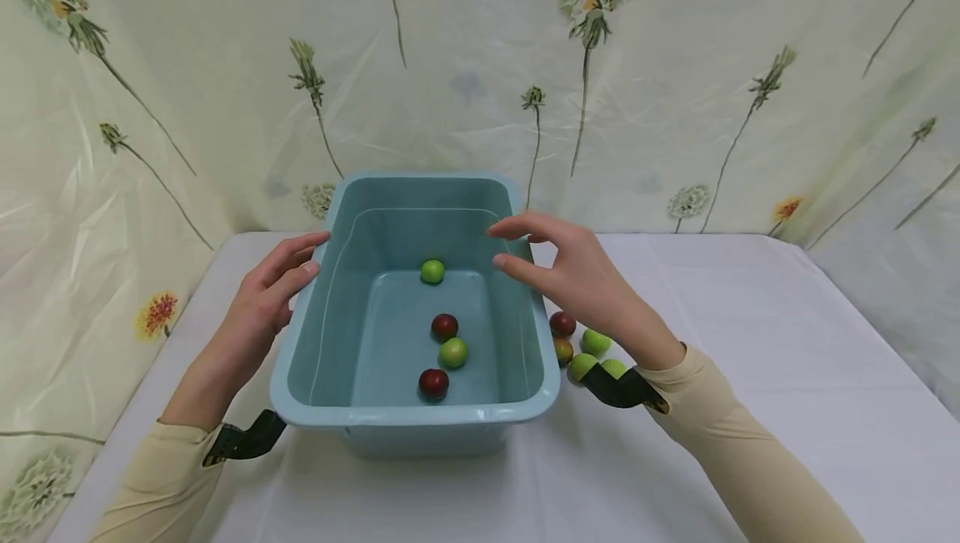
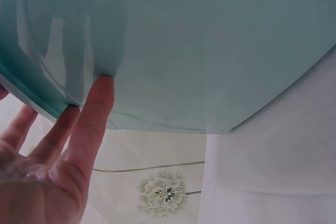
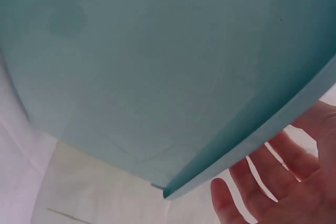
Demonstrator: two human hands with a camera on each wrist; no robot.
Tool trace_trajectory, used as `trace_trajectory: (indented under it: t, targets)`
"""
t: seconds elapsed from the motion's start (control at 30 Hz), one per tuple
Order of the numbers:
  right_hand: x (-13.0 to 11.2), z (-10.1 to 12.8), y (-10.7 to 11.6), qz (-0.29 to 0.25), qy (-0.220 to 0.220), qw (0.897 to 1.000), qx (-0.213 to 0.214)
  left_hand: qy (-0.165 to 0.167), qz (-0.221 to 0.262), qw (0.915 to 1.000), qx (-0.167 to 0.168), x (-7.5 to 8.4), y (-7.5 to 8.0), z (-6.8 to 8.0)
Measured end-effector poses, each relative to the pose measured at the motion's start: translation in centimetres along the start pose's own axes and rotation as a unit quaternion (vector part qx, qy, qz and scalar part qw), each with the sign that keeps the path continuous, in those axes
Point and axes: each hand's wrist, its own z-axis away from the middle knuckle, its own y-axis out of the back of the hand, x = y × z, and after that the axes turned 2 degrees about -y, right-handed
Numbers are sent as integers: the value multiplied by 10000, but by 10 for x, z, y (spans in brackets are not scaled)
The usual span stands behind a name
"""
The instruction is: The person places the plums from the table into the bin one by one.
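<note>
Your left hand [image 1: 262, 301] rests straight fingers [image 2: 92, 114] against the tub [image 1: 300, 359] wall; your right hand [image 1: 577, 280] hovers open, empty, above its opposite rim. An uneven grip could tip the tub, spilling water and fruit [image 1: 444, 326].

A pale blue plastic tub [image 1: 360, 326] stands upright on the white table, rectangular with rounded corners and a rolled rim, its long side running away from the viewer. Inside it lie four small round fruits: a green one [image 1: 432, 271] near the far end, then a dark red one [image 1: 444, 326], a green one [image 1: 453, 353] touching it, and another red one [image 1: 433, 383] nearest
</note>
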Motion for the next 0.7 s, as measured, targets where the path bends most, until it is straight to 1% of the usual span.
trace_trajectory:
  t: [0.23, 0.53, 0.7]
  targets:
    - [5, 15, 5, -93, -5, 9995, 310, -3, -1, 10000, 0, -1, 0, 0]
    - [18, 38, 12, -65, -428, 9981, 431, -24, 7, 10000, -2, -2, 0, 1]
    - [25, 50, 18, 46, -657, 9968, 456, -74, 10, 10000, -30, -2, 0, 1]
